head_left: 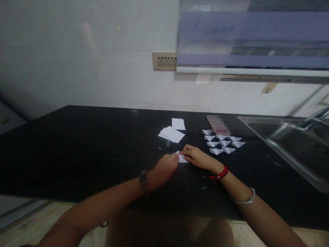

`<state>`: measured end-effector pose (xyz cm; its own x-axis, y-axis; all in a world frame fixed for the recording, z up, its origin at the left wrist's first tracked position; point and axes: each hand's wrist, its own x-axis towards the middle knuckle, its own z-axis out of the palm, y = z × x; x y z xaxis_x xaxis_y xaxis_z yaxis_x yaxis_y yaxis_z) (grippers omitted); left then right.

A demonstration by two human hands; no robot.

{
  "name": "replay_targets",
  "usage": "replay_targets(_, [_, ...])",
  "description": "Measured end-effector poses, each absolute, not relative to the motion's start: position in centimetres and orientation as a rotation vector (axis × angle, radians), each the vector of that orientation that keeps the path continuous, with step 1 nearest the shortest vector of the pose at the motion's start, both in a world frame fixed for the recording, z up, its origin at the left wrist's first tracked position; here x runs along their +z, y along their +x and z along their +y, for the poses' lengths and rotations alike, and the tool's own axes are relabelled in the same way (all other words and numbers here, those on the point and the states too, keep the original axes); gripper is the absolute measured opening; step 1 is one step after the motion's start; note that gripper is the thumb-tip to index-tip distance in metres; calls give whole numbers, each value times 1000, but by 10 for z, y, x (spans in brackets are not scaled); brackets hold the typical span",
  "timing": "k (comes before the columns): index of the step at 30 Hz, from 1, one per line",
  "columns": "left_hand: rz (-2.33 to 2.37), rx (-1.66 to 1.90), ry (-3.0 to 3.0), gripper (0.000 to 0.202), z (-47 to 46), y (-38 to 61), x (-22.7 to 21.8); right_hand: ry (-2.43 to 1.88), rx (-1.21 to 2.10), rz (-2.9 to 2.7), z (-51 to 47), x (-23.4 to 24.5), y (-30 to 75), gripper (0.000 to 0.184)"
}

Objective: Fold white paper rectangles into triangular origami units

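A small piece of white folded paper (182, 159) lies on the dark countertop between my two hands. My left hand (167, 167) has its fingers closed on the paper's left edge. From the right, my right hand (196, 156) presses its bent fingers and thumb on the paper's other side. Just beyond my hands is a loose pile of white paper sheets (172, 134), with one more square sheet (178, 124) at its back. Several folded white paper pieces (224, 143) sit in rows to the right of my right hand.
A blurred-out flat object, perhaps a phone (218, 125), lies behind the folded pieces. On the right a metal sink (272, 144) with a faucet (315, 118) is set into the black countertop (77, 147). A wall socket (165, 61) and a blind (252, 37) are at the back.
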<state>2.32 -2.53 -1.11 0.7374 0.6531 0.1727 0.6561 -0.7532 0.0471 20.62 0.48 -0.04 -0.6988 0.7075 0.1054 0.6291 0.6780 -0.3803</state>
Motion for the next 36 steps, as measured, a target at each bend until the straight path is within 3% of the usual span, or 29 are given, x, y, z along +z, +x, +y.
replay_targets(7, [-1052,-351,-2931,26,-22,21,-17,-1075,457,-2673,4,3,206,32])
replay_targets(36, [-1007,-257,-3007,24,-8,16,-9,-1090,432,-2777,5,7,202,32])
